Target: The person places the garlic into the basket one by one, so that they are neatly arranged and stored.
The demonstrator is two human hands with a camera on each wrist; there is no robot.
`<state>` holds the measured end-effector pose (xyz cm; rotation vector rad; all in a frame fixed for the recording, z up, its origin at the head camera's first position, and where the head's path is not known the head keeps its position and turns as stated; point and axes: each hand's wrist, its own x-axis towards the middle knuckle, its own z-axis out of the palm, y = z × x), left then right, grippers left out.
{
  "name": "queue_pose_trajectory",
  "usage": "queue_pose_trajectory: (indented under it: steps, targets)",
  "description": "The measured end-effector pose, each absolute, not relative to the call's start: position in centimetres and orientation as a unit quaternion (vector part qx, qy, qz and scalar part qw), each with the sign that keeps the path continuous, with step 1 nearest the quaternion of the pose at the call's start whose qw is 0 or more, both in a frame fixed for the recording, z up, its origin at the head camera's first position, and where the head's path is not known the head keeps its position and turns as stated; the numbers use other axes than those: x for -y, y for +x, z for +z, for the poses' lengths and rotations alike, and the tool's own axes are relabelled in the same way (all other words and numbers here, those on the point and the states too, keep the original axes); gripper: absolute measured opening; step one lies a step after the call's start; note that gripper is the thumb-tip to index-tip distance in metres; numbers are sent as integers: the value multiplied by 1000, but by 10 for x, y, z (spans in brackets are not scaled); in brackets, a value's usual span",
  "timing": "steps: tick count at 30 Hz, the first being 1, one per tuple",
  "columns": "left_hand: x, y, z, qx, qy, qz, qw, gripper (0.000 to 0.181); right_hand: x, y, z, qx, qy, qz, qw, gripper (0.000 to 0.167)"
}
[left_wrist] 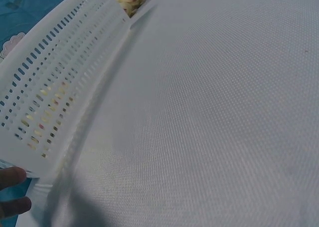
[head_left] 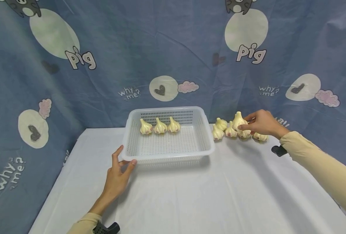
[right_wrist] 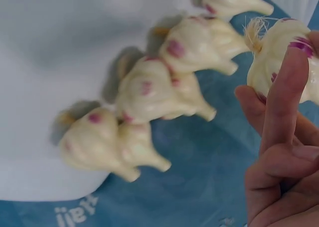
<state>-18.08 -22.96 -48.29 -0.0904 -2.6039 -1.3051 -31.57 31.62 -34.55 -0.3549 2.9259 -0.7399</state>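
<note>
A white plastic basket point(head_left: 168, 156) with slotted walls stands on the table; three garlic bulbs point(head_left: 160, 126) sit in a row along its back left part. My left hand point(head_left: 116, 179) grips the basket's near left corner, thumb on the front rim and fingers at the side. In the left wrist view only two fingertips point(left_wrist: 14, 205) show beside the basket wall point(left_wrist: 60, 62). To the basket's right, my right hand point(head_left: 263, 123) pinches a garlic bulb point(head_left: 238, 121), held above the others. That bulb point(right_wrist: 279, 35) shows its roots in the right wrist view.
Several more garlic bulbs point(right_wrist: 144, 90) lie clustered on the table right of the basket, partly hidden behind the right hand in the head view. A white cloth point(head_left: 190, 195) covers the table. A blue printed curtain point(head_left: 173, 48) hangs right behind the back edge.
</note>
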Motion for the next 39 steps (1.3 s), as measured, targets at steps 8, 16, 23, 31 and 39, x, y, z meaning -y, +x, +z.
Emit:
queue_pose_trajectory:
  steps: [8,16,23,31,39]
  targets:
    - [232,-179,-485,886,-32,-447,118,83,-283,-328,-336,-959,-125,-250,41,67]
    - [232,-179,-484,886,-28,-448,117,82,-251,-339,-329,-956,-136,-259,34,65]
    - [232,-180,-483,884,-29,-451,119,82,-222,-349,-331,-950,-151,-270,33,61]
    - [231,-182,-484,884,-17,-452,117,81,-180,-366,-333,-946,-176,-271,32,60]
    - [231,-179,-484,881,-16,-458,116,82,-151,-382,-349,-948,-182,-256,55,53]
